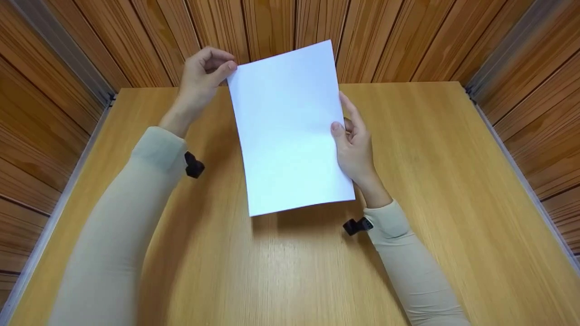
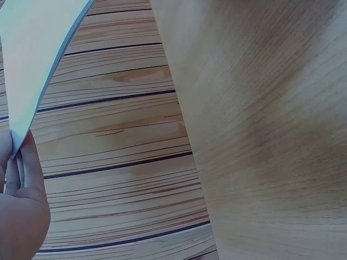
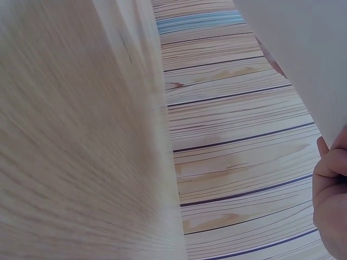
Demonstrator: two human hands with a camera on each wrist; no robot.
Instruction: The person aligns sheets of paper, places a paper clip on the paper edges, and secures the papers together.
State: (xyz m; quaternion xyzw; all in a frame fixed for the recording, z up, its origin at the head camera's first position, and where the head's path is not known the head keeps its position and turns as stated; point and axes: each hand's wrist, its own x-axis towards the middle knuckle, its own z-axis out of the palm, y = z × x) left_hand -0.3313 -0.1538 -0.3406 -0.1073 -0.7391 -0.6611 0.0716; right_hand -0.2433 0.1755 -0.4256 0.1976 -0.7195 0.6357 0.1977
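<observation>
Blank white paper is held up over the table, tilted, its shadow falling on the wood below. At its upper left corner, my left hand pinches it between thumb and fingers. My right hand grips the right edge about midway, thumb on the front face and fingers partly hidden behind. In the left wrist view, the paper narrows to the pinched corner, with a thin bluish band along its edge. The right wrist view shows the back of the paper above my right hand.
Below lies a light wooden table. Wood-plank walls stand behind and on both sides, with grey metal strips along the corners and table sides. A small black camera sits at the left cuff, another black camera at the right.
</observation>
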